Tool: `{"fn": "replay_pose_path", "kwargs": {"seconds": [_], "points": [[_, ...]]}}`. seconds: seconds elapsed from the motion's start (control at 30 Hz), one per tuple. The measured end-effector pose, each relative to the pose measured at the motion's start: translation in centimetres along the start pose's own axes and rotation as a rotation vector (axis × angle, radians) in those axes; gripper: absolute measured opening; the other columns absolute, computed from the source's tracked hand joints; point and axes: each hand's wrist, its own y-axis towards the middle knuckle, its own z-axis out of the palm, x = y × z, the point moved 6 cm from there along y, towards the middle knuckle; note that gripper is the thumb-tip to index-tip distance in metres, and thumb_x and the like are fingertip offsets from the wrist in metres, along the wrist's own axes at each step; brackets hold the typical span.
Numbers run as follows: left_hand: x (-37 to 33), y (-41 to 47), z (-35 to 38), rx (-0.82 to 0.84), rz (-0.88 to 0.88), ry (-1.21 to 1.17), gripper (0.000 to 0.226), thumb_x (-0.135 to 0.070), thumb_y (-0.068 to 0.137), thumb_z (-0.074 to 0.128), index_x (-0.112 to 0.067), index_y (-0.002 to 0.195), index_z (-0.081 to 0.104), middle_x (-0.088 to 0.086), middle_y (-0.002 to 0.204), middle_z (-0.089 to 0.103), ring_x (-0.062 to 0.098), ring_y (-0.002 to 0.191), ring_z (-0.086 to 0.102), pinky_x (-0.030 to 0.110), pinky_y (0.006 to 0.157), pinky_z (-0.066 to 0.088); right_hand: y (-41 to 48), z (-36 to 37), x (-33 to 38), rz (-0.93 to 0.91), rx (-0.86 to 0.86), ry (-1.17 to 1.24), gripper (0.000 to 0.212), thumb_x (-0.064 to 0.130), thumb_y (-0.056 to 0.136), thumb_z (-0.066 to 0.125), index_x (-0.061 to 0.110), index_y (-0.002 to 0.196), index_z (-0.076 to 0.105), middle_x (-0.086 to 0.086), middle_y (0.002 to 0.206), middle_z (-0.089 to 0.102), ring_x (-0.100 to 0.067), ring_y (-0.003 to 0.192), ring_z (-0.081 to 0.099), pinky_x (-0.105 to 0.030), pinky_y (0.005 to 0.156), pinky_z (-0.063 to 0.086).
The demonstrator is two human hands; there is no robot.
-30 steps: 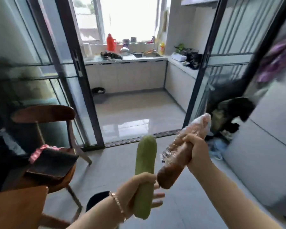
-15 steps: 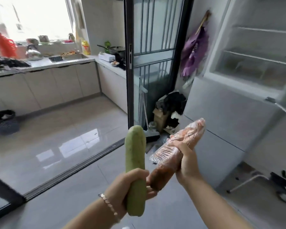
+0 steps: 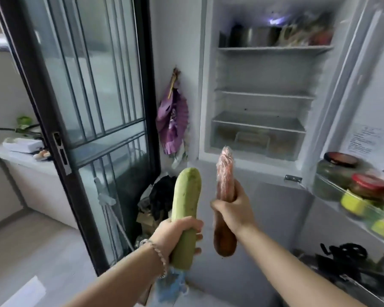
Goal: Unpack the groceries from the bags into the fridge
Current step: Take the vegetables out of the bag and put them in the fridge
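Fridge [image 3: 205, 85] now straight ahead (door [image 3: 364, 89] open); wrapped bundle [image 3: 225, 173] tilted nearly upright.

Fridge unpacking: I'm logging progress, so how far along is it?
Done: the fridge stands open, with a pot on its top shelf. In hand: the left hand grips a green squash, the right hand a plastic-wrapped orange item. Left: both need shelving; the bags are out of view.
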Motion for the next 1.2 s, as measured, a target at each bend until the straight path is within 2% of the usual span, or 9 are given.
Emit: {"fn": "replay_pose_path", "kwargs": {"seconds": [0.1, 0.27, 0.37, 0.53, 0.73, 0.83, 0.97, 1.07, 1.2], "points": [[-7.4, 5.9, 1.4, -0.097, 0.219, 0.153, 0.018, 0.001, 0.074, 0.072, 0.0, 0.086, 0.058, 0.015, 0.073, 0.063, 0.021, 0.059, 0.062, 0.032, 0.054, 0.057, 7.3, -2.9, 1.6, -0.053, -0.036, -0.156, 0.044, 0.004, 0.073, 0.068, 0.029, 0.104, 0.048, 0.008, 0.09, 0.06, -0.004, 0.072, 0.055, -0.013, 0.051, 0.039], [-21.3, 13.8, 5.6, -0.214, 0.598, 0.523, 0.03, -0.016, 0.055, 0.08, -0.012, 0.077, 0.059, 0.0, 0.058, 0.058, 0.019, 0.053, 0.056, 0.035, 0.059, 0.054, 19.8, -7.2, 8.0, -0.177, -0.109, -0.34, 0.055, 0.011, 0.071, 0.071, 0.026, 0.117, 0.047, 0.007, 0.098, 0.058, -0.013, 0.085, 0.055, -0.019, 0.059, 0.037], [-29.3, 17.0, 9.1, -0.26, 0.864, 0.702, 0.036, -0.017, 0.061, 0.082, -0.029, 0.074, 0.05, -0.009, 0.066, 0.055, 0.008, 0.057, 0.051, 0.018, 0.053, 0.043, 27.0, -8.8, 13.4, -0.303, -0.141, -0.408, 0.059, 0.013, 0.069, 0.074, 0.027, 0.121, 0.048, 0.007, 0.099, 0.06, -0.013, 0.086, 0.057, -0.024, 0.065, 0.039], [-38.2, 21.4, 12.3, -0.249, 1.084, 0.687, 0.03, -0.043, 0.065, 0.079, -0.033, 0.083, 0.057, -0.014, 0.057, 0.058, -0.002, 0.045, 0.05, 0.012, 0.044, 0.037, 36.5, -10.8, 21.5, -0.459, -0.314, -0.548, 0.056, 0.017, 0.065, 0.076, 0.028, 0.115, 0.051, 0.004, 0.099, 0.063, -0.018, 0.083, 0.057, -0.025, 0.065, 0.038], [-46.6, 25.8, 14.2, -0.368, 1.266, 1.184, 0.046, -0.057, 0.068, 0.07, -0.04, 0.107, 0.054, -0.017, 0.092, 0.063, 0.006, 0.083, 0.06, 0.025, 0.075, 0.051, 41.8, -12.8, 30.6, -0.643, -0.49, -0.881, 0.06, 0.016, 0.063, 0.073, 0.028, 0.118, 0.05, 0.003, 0.099, 0.06, -0.023, 0.083, 0.054, -0.026, 0.061, 0.036], [-49.4, 27.9, 15.8, -0.377, 1.383, 1.383, 0.051, -0.059, 0.071, 0.064, -0.042, 0.117, 0.049, -0.02, 0.108, 0.058, 0.005, 0.097, 0.057, 0.024, 0.082, 0.047, 44.5, -12.5, 34.7, -0.642, -0.372, -1.135, 0.079, 0.015, 0.065, 0.074, 0.034, 0.135, 0.042, 0.005, 0.11, 0.06, -0.017, 0.091, 0.054, -0.021, 0.063, 0.04], [-51.1, 30.8, 17.9, -0.328, 1.489, 1.507, 0.051, -0.059, 0.074, 0.061, -0.04, 0.119, 0.048, -0.018, 0.114, 0.056, 0.005, 0.107, 0.054, 0.022, 0.084, 0.042, 49.9, -11.0, 36.9, -0.549, -0.165, -1.362, 0.079, 0.028, 0.054, 0.071, 0.048, 0.126, 0.047, 0.012, 0.117, 0.06, -0.014, 0.101, 0.058, -0.031, 0.088, 0.048], [-52.0, 32.5, 18.9, -0.305, 1.501, 1.544, 0.047, -0.057, 0.074, 0.062, -0.037, 0.115, 0.05, -0.015, 0.111, 0.057, 0.008, 0.106, 0.054, 0.023, 0.081, 0.04, 53.6, -9.5, 36.1, -0.451, -0.082, -1.427, 0.065, 0.034, 0.064, 0.075, 0.052, 0.12, 0.046, 0.016, 0.107, 0.059, -0.012, 0.098, 0.056, -0.029, 0.087, 0.047], [-52.3, 33.6, 19.4, -0.334, 1.53, 1.615, 0.046, -0.058, 0.075, 0.061, -0.037, 0.114, 0.049, -0.013, 0.11, 0.058, 0.011, 0.105, 0.055, 0.025, 0.077, 0.037, 57.9, -7.9, 34.1, -0.386, -0.004, -1.401, 0.071, 0.044, 0.07, 0.076, 0.044, 0.133, 0.044, 0.015, 0.116, 0.055, -0.012, 0.102, 0.055, -0.031, 0.094, 0.046]]}}
